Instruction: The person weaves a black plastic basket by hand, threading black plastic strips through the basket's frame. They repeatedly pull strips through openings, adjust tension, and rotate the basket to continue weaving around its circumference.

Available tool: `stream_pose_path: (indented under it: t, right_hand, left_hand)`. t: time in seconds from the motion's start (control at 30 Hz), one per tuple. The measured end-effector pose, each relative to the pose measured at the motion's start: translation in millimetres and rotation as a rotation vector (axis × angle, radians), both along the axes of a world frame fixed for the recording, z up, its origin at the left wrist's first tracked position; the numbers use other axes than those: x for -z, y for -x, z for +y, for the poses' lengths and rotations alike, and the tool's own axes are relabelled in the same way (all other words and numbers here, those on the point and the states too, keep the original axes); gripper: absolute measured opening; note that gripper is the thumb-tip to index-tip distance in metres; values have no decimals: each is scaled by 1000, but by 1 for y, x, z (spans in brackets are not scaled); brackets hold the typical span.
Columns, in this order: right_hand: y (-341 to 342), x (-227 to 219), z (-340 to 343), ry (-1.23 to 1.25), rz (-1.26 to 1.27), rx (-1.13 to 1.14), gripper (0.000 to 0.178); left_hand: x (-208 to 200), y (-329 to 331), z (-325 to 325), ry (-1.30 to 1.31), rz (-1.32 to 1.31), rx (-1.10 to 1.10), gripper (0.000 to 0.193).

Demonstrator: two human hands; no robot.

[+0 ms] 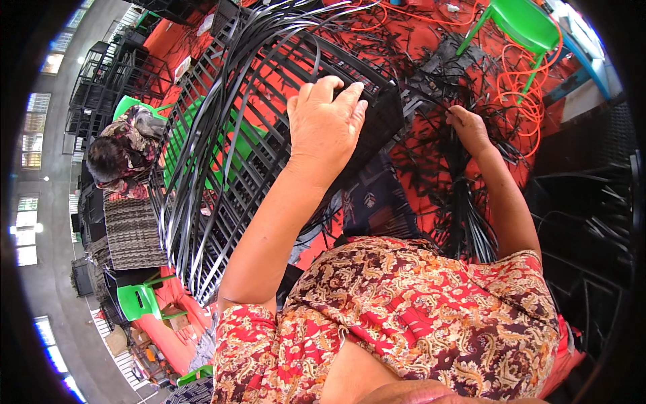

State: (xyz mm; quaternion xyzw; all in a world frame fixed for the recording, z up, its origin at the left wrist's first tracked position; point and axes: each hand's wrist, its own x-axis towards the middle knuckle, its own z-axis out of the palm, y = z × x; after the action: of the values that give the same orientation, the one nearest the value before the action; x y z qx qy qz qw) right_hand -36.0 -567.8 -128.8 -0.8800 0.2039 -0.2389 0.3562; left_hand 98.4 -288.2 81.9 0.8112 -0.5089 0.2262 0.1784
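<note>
A large black slatted frame [272, 64] with woven strips stands tilted before me. My left hand [326, 124] is closed over its near edge, fingers bent and pressed against the black weave; what lies under the fingertips is hidden. Out to the right, my right hand [469, 128] pinches a thin black strip [431, 101] that runs toward the frame's corner. Long loose black strips [202, 155] drape across the frame's left part in a thick bundle. Another bundle of strips [464, 209] hangs below my right hand.
A green chair [525, 27] and a tangled orange hose [521, 87] are at the far right. Cut strips litter the red floor [431, 165]. At left, another person [118, 155] bends near a woven piece [134, 229], with a green chair [138, 301] nearby. Black panels [579, 202] stand at right.
</note>
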Motion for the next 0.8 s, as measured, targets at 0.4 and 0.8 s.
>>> stream_pose_path:
  t: [0.4, 0.8]
  right_hand:
    - [-50, -143, 34, 68, -244, -448, 44]
    - [-100, -175, 49, 177, -355, -668, 49]
  left_hand:
    - [1, -6, -37, 97, 7, 101, 11]
    - [-2, -4, -42, 26, -163, 160, 11]
